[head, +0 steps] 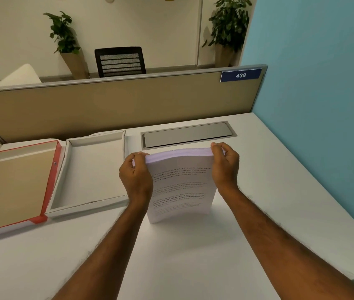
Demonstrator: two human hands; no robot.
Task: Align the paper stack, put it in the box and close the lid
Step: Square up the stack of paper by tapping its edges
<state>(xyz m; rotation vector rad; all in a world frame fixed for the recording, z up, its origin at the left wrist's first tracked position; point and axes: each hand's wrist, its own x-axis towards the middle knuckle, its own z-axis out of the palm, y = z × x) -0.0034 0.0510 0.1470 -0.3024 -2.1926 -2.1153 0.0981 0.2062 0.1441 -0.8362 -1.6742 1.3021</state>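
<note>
A thick stack of printed white paper stands upright on its bottom edge on the white desk, its printed face toward me. My left hand grips the stack's upper left side and my right hand grips its upper right side. To the left of the stack lies the open white box base, with nothing in it. Further left lies the red-edged lid, turned inside up, brown inside.
A grey cable cover plate is set into the desk behind the stack. A tan partition runs along the desk's back edge and a blue wall stands at the right. A chair and plants stand beyond the partition.
</note>
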